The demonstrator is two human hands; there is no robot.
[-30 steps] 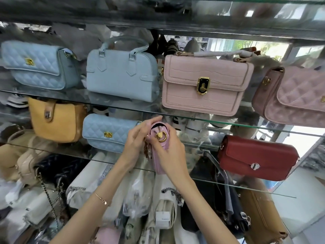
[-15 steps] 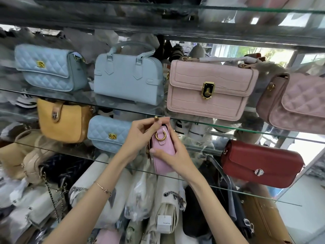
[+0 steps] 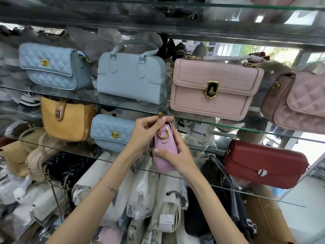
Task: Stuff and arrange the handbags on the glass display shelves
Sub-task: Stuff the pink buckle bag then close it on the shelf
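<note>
A small pink handbag [image 3: 166, 152] with a gold ring stands on its end on the middle glass shelf [image 3: 228, 188]. My right hand [image 3: 177, 156] grips its lower side, thumb across the front. My left hand [image 3: 146, 133] pinches a gold fitting at the bag's top edge. A small blue quilted bag [image 3: 112, 132] sits just left of it and a red flap bag [image 3: 265, 163] lies to the right.
The upper shelf [image 3: 123, 106] carries a blue quilted bag [image 3: 52, 66], a blue top-handle bag [image 3: 131, 76], a pink croc bag [image 3: 214, 88] and a pink quilted bag [image 3: 299, 101]. A mustard bag [image 3: 66, 118] stands at left. Wrapped bags [image 3: 140, 196] crowd the space below.
My view has shifted so the shelves sit lower and further right. My left hand has risen to the top of the pink bag and my right hand has slid down its side.
</note>
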